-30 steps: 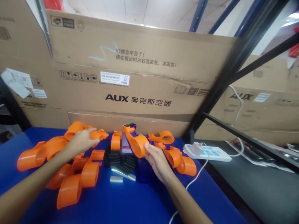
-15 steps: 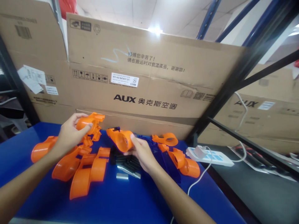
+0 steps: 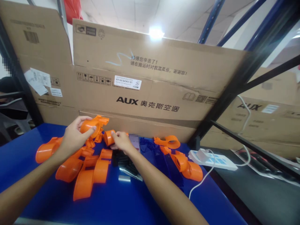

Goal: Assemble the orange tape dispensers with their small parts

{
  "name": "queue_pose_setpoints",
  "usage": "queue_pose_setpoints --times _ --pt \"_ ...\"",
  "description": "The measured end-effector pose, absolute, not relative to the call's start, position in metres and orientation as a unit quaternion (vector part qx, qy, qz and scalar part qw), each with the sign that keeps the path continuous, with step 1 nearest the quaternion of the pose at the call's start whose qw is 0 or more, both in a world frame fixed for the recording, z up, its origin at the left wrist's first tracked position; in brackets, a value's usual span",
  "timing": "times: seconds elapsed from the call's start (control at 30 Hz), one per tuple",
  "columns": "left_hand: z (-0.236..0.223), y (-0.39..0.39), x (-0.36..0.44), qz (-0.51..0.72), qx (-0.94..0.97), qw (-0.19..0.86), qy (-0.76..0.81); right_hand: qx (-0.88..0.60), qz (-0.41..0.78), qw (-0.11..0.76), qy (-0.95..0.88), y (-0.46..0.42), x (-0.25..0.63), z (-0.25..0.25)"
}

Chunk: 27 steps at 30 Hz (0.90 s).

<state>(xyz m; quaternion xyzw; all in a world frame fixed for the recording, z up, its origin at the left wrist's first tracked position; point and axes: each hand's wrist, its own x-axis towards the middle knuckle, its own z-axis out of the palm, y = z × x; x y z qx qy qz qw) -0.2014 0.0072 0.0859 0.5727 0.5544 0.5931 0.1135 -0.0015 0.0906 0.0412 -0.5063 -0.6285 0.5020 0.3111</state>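
Observation:
My left hand (image 3: pixel 78 132) grips an orange plastic part (image 3: pixel 95 127) with a round cup-like body and small prongs, held above the left pile. Just to its right, my right hand (image 3: pixel 122 142) pinches a second orange ring-shaped part (image 3: pixel 108 137) between thumb and fingers, partly hidden by the hand. Below them on the blue table (image 3: pixel 131 203) lie more orange curved parts (image 3: pixel 85 181). Beneath my right wrist sit black pieces (image 3: pixel 120 157), a silvery metal strip (image 3: pixel 130 172) and a small grey block (image 3: pixel 124 178).
Dark blue pieces (image 3: pixel 161 159) and further orange parts (image 3: pixel 192 170) lie on the right. A white power strip (image 3: pixel 215 160) with a plug and cable rests beyond the table's right edge. Large cardboard (image 3: pixel 150 90) stands along the back, beside a dark metal post (image 3: pixel 217 97).
My right hand has moved left with its orange part, toward the one in my left hand, and turned it. A flat greyish item behind my right hand now shows more. The view has shifted slightly.

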Motion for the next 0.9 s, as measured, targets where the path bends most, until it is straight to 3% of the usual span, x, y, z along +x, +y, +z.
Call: queue_pose_setpoints --times 0.9 --pt "0.09 0.013 -0.154 0.588 0.605 0.161 0.512 -0.491 0.377 0.28 -0.734 0.084 0.011 0.024"
